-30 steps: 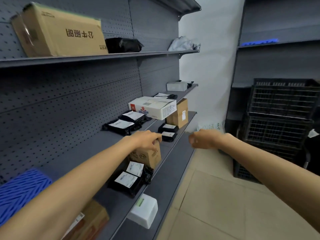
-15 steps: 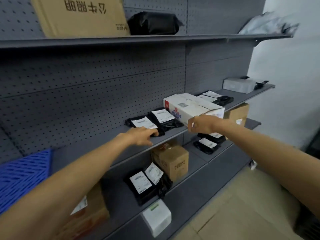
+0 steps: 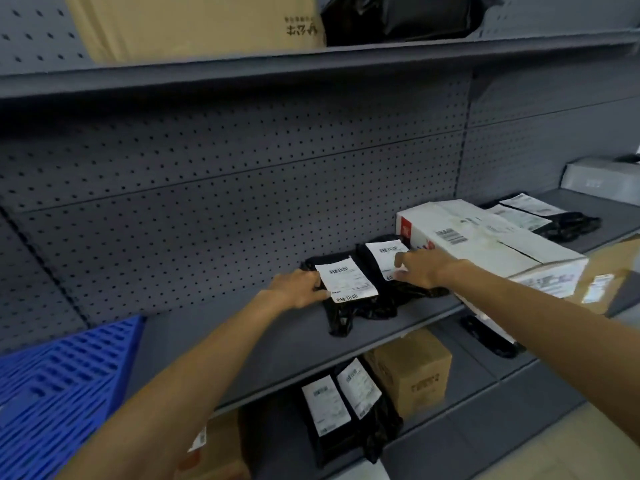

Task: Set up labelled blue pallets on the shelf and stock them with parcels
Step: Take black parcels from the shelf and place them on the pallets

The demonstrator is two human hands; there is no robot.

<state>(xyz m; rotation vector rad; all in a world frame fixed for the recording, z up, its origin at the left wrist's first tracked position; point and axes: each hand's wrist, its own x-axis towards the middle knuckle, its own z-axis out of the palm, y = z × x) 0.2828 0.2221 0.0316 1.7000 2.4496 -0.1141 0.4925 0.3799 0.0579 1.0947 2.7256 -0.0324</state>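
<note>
Two black parcel bags with white labels lie side by side on the middle shelf. My left hand grips the left edge of the left black parcel, thumb by the label's lower corner. My right hand pinches the right black parcel at its label, index finger and thumb spread over it. A blue slatted pallet lies on the same shelf at the far left, well apart from both hands.
A long white carton lies just right of my right hand, with more black bags and a grey box beyond. Below are two black bags and a brown box. A cardboard box sits on the top shelf.
The view swung left and closer to the shelf. Both hands moved from in front of the shelves onto the two black parcels on the middle shelf and took hold of them.
</note>
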